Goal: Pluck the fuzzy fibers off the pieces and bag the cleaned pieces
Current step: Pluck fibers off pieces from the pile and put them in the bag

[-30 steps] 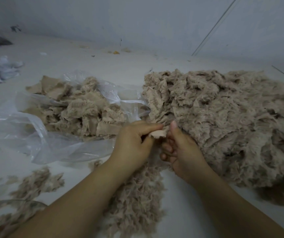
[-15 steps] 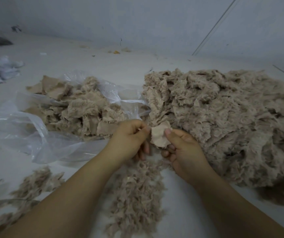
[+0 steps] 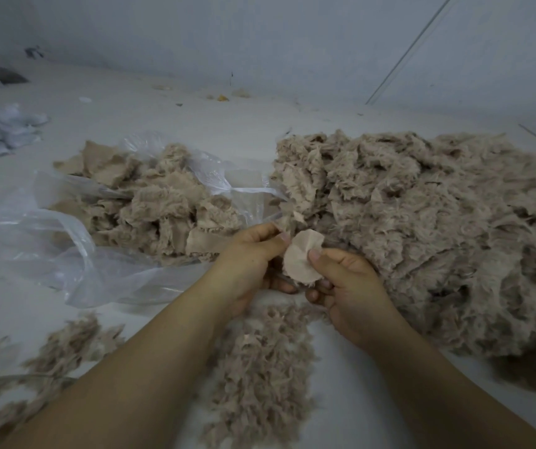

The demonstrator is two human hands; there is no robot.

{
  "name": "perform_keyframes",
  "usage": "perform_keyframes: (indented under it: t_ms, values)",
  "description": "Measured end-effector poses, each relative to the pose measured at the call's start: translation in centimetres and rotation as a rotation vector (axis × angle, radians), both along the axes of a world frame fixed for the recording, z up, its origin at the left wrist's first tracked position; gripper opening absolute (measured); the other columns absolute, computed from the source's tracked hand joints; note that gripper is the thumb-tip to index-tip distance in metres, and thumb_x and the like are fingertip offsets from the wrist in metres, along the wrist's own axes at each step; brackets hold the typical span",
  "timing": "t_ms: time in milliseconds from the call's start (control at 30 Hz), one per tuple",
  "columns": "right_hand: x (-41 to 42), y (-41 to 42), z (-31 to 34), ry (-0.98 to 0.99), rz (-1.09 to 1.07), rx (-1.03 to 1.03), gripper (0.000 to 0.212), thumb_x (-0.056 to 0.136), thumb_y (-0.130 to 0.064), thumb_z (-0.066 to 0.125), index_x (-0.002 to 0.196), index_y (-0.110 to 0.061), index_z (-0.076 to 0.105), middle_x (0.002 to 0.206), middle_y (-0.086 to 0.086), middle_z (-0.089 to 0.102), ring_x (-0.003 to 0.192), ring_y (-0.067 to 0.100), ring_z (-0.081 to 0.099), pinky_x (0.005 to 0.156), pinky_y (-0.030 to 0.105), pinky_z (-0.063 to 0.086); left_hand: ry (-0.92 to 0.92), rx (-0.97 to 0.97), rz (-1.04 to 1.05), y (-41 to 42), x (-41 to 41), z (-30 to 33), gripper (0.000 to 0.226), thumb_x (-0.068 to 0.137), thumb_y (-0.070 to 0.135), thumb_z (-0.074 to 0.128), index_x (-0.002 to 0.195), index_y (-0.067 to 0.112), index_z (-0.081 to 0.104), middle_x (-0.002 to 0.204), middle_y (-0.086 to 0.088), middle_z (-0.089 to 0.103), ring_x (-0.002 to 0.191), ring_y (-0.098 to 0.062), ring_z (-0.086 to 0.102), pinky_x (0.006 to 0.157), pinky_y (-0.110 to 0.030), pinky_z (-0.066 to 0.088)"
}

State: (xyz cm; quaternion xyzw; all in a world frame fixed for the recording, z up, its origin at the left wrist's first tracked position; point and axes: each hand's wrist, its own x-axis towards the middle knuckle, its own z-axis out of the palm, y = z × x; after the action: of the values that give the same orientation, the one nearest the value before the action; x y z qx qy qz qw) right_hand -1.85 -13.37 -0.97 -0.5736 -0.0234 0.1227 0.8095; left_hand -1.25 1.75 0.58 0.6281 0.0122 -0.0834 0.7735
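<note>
So right now I've got both hands on one small round fabric piece (image 3: pixel 302 256), held up just above the floor (image 3: pixel 228 124) between the two piles. My right hand (image 3: pixel 347 286) pinches its right edge with the thumb on top, my left hand (image 3: pixel 253 257) pinches the upper left edge. Its smooth pale backing faces me, and being roughly round it has no real long axis. The clear bag (image 3: pixel 66 241) of pieces lies to the left, the big fuzzy pile (image 3: pixel 422 222) to the right, and the plucked fluff (image 3: pixel 260 367) sits below my hands.

Bag (image 3: pixel 66 241) of pieces (image 3: pixel 156 205) left; fuzzy heap (image 3: pixel 422 222) right — plucked fibers (image 3: pixel 260 367) in front.
</note>
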Motion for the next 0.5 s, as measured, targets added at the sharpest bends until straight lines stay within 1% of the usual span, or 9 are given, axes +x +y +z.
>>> perform_keyframes:
  t_ms: [100,133,167,233,300,333,400,433,500]
  values:
    - [0.0,0.0,0.0,-0.021,0.008,-0.029,0.036,0.099,-0.017,0.054,0.073,-0.015,0.08,0.047,-0.004,0.048,0.042,0.003,0.04,0.044,0.017,0.042,-0.015,0.023,0.044,-0.2,0.2,-0.4,0.024,0.093,0.019,0.064,0.084,-0.003,0.069,0.072,-0.019,0.067,0.054,-0.025,0.057,0.042,-0.027,0.045]
    - [0.0,0.0,0.0,-0.033,0.016,-0.04,0.037,0.099,-0.016,0.054,0.073,-0.016,0.08,0.05,-0.002,0.051,0.043,0.003,0.041,0.045,0.017,0.042,-0.022,0.031,0.059,-0.4,0.2,-0.5,0.024,0.091,0.018,0.065,0.079,-0.002,0.07,0.069,-0.019,0.066,0.053,-0.024,0.055,0.042,-0.026,0.043]
    - [0.0,0.0,0.0,-0.04,0.02,-0.046,0.037,0.099,-0.016,0.054,0.074,-0.016,0.08,0.055,0.003,0.054,0.043,0.003,0.041,0.045,0.018,0.042,-0.025,0.029,0.086,-0.5,0.3,-0.6,0.023,0.09,0.017,0.066,0.076,-0.001,0.071,0.067,-0.019,0.066,0.052,-0.024,0.054,0.042,-0.026,0.041]
    - [0.0,0.0,0.0,-0.042,0.018,-0.051,0.035,0.099,-0.015,0.054,0.075,-0.014,0.08,0.072,0.016,0.05,0.046,0.005,0.039,0.046,0.019,0.041,-0.036,0.003,0.16,-0.6,0.4,-0.7,0.021,0.089,0.015,0.068,0.074,0.001,0.072,0.065,-0.019,0.065,0.048,-0.022,0.053,0.039,-0.023,0.039]
    - [-0.1,0.0,0.0,-0.047,0.022,-0.059,0.034,0.099,-0.015,0.053,0.078,-0.013,0.08,0.085,0.021,0.045,0.052,0.01,0.038,0.047,0.02,0.04,-0.053,-0.026,0.203,-0.7,0.5,-0.6,0.02,0.089,0.013,0.068,0.074,0.0,0.073,0.061,-0.018,0.064,0.041,-0.019,0.05,0.035,-0.021,0.036]
    - [-0.1,0.0,0.0,-0.049,0.025,-0.061,0.034,0.099,-0.016,0.053,0.079,-0.013,0.08,0.088,0.021,0.045,0.054,0.011,0.037,0.047,0.02,0.04,-0.051,-0.042,0.21,-0.8,0.6,-0.6,0.02,0.089,0.013,0.069,0.074,-0.001,0.073,0.06,-0.018,0.064,0.039,-0.019,0.049,0.034,-0.02,0.036]
    - [-0.1,0.0,0.0,-0.044,0.025,-0.048,0.033,0.099,-0.015,0.053,0.079,-0.011,0.079,0.086,0.02,0.044,0.056,0.013,0.035,0.047,0.019,0.039,-0.042,-0.075,0.228,-0.9,0.7,-0.5,0.023,0.089,0.013,0.069,0.073,-0.002,0.073,0.058,-0.017,0.061,0.038,-0.019,0.046,0.033,-0.02,0.034]
    - [-0.1,-0.1,0.0,-0.036,0.022,-0.033,0.033,0.099,-0.014,0.053,0.079,-0.009,0.079,0.08,0.018,0.044,0.055,0.013,0.035,0.046,0.019,0.038,-0.044,-0.086,0.247,-0.8,0.9,-0.4,0.024,0.09,0.013,0.068,0.071,-0.002,0.071,0.055,-0.015,0.058,0.036,-0.018,0.045,0.032,-0.02,0.032]
    - [-0.2,-0.1,0.1,-0.014,0.014,-0.001,0.034,0.098,-0.013,0.053,0.075,-0.009,0.078,0.057,0.009,0.045,0.047,0.007,0.034,0.044,0.018,0.037,-0.038,-0.092,0.295,-0.6,1.1,-0.4,0.025,0.093,0.011,0.064,0.071,0.001,0.069,0.049,-0.008,0.055,0.033,-0.015,0.043,0.031,-0.017,0.03]
